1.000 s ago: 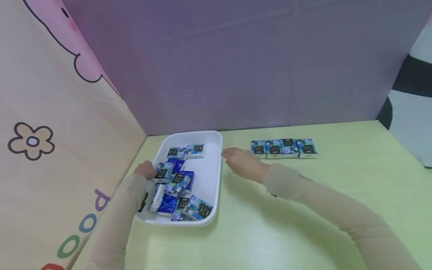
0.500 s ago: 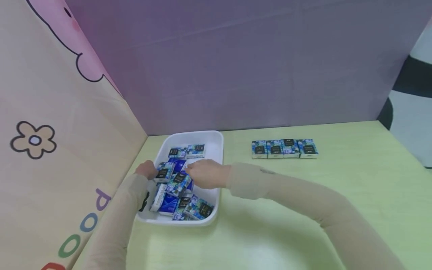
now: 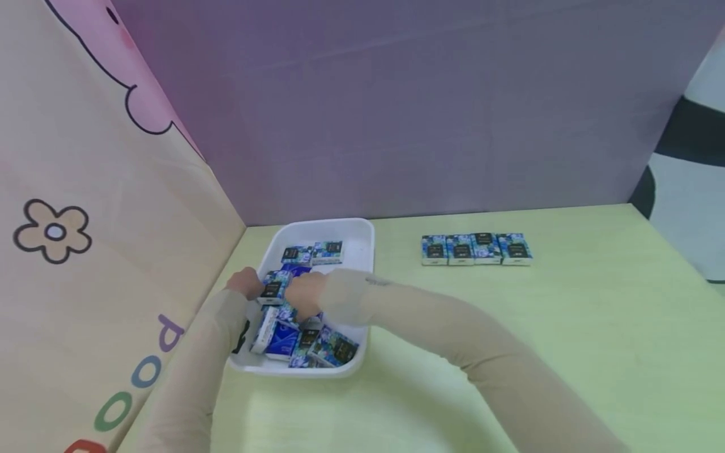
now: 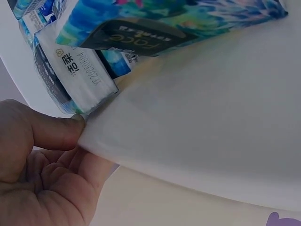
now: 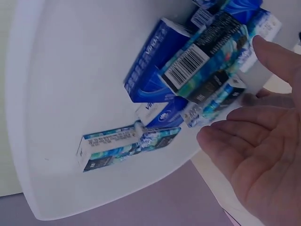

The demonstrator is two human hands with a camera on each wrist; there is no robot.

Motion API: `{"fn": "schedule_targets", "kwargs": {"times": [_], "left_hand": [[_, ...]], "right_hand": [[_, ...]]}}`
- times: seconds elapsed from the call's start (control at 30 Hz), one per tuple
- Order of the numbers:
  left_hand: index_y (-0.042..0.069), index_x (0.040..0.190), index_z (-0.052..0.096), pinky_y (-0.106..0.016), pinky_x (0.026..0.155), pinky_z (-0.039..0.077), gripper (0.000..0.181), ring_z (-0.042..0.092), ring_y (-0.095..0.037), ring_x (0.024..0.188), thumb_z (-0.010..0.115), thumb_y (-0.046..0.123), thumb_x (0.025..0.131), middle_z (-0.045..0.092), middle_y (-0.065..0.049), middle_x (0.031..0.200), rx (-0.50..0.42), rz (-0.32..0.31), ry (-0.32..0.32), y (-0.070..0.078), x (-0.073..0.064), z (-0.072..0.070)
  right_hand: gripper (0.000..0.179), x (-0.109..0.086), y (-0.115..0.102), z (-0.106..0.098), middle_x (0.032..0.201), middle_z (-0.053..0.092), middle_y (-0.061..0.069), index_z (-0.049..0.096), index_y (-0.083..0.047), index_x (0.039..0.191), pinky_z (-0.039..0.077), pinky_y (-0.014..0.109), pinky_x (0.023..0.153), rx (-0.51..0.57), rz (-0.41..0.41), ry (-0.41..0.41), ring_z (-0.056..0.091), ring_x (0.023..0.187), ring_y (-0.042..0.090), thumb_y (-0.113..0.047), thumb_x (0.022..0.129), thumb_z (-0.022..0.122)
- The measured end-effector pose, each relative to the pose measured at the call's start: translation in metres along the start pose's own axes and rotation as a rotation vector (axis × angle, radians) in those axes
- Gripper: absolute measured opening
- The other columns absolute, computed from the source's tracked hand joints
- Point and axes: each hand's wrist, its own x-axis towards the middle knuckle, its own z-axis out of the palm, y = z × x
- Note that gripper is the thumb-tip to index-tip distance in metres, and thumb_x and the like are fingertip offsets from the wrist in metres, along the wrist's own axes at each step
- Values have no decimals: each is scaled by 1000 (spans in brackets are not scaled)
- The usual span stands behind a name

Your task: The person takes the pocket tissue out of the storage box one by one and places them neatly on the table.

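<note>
A white plastic tray [image 3: 358, 236] holds a loose heap of pocket tissue packs, some floral with black labels [image 3: 334, 347], others plain blue [image 3: 281, 341]. My left hand [image 3: 245, 284] grips its left rim, thumb inside and fingers outside, beside a floral pack [image 4: 77, 66] in the left wrist view. My right hand [image 3: 306, 294] is over the middle of the heap, hiding part of it. In the right wrist view, thumb and fingers of the right hand [image 5: 256, 146] are spread apart, close to a floral pack with a barcode [image 5: 202, 56], and hold nothing.
Several floral tissue packs [image 3: 474, 250] lie side by side in a row on the light green table [image 3: 566, 314], right of the tray. A purple cloth wall [image 3: 430, 113] stands behind, and a printed cloth wall [image 3: 141, 207] rises on the left.
My right hand has moved left, from beside the tray's right rim to over the heap of packs. The left hand has stayed on the rim.
</note>
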Motion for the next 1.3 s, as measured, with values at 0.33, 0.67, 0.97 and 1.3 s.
{"fn": "schedule_targets", "kwargs": {"times": [0.33,0.67,0.97,1.3], "left_hand": [[-12,100,54,-37,68,47,29,56,-28,77,50,10,81,59,-20,86,-7,-7,-7,2,-5,-3],[-11,104,53,-39,71,47,31,56,-29,79,50,11,81,59,-21,90,-2,-9,-10,1,-4,-4],[-10,98,55,-40,72,48,29,56,-30,78,49,10,78,59,-21,88,0,30,10,2,-6,-3],[-10,96,55,-40,70,48,27,56,-29,76,49,10,78,60,-20,85,-1,26,19,4,-9,-5]], "right_hand": [[37,11,-7,14,116,62,0,61,-20,112,44,31,93,-19,19,-44,57,107,16,-37,80,67],[58,23,-11,19,141,41,8,55,-19,126,37,34,102,-13,79,-65,39,130,23,-48,77,66],[62,28,-9,26,141,40,8,52,-16,128,40,35,100,-15,89,-61,41,128,24,-45,76,68],[39,30,-7,26,114,60,1,64,-18,108,47,29,88,-55,17,-26,55,105,15,-36,75,72]]}}
